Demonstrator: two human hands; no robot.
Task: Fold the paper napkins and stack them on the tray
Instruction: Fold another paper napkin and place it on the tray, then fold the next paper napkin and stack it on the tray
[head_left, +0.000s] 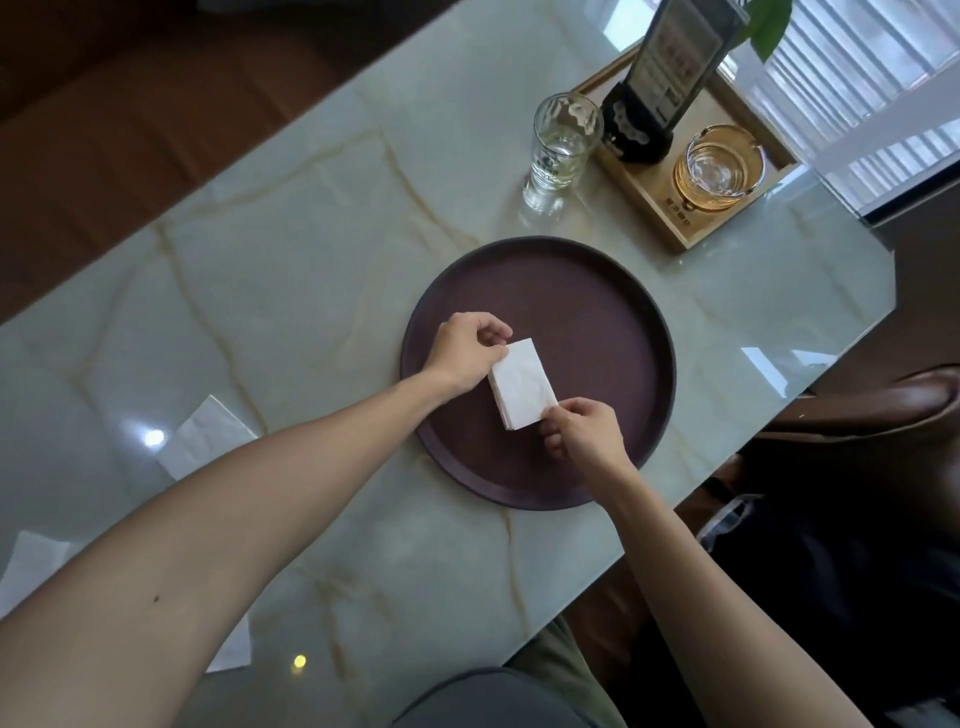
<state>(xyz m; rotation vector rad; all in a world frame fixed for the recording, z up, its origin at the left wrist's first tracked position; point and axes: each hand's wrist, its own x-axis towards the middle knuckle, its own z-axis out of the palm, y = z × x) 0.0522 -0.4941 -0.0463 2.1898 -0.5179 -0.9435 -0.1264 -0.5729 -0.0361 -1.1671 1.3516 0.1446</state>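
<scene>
A small white stack of folded napkins (522, 383) rests on the left half of the round dark brown tray (597, 312). My left hand (465, 353) pinches the stack's far left corner. My right hand (584, 428) pinches its near right corner. Unfolded white napkins lie on the marble table at the left: one (205, 436) beside my left forearm, another (28, 566) at the frame's left edge, and a third (234, 649) peeking out under my forearm.
Behind the tray stands an empty drinking glass (561, 150). A wooden holder (675, 208) at the back right carries a dark menu stand (660, 88) and an amber glass ashtray (719, 166). A brown leather seat (883, 405) sits beyond the table's right edge.
</scene>
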